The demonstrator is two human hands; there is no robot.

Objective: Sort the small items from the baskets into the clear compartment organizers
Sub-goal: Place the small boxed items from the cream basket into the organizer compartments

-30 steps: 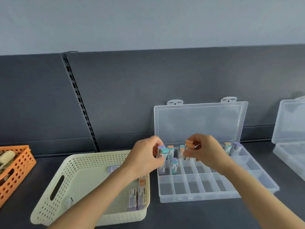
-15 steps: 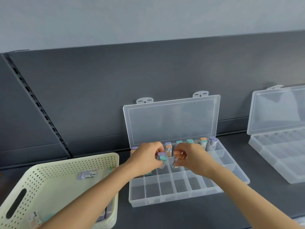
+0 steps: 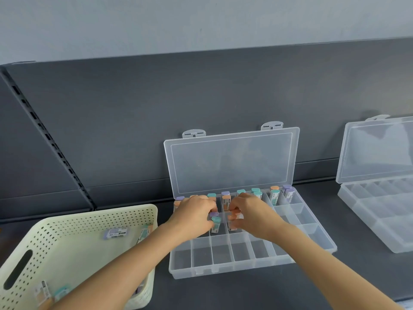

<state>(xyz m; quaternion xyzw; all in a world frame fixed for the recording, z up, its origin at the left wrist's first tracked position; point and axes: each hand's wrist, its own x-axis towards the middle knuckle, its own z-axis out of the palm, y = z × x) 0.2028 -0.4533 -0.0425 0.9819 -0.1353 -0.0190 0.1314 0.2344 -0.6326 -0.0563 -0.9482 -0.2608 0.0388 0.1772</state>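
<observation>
The left hand (image 3: 194,217) clamps its fingers (image 3: 209,206) on teal- and purple-capped small cases (image 3: 215,222). Just beside them, the right hand (image 3: 252,214) pinches orange-capped cases (image 3: 233,217). All are upright, likely to slot into the clear plastic compartment organizer (image 3: 245,262) cells beneath the fingers.

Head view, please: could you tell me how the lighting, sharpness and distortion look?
Head view: soft, even light, with only faint shadows beside the organizer; head view: the back panel has a top edge that tilts and bows, typical of a wide-angle lens; head view: the second organizer at right looks hazy.

Pastel-capped tubes (image 3: 274,196) upright in open clear organizer (image 3: 202,256)
</observation>
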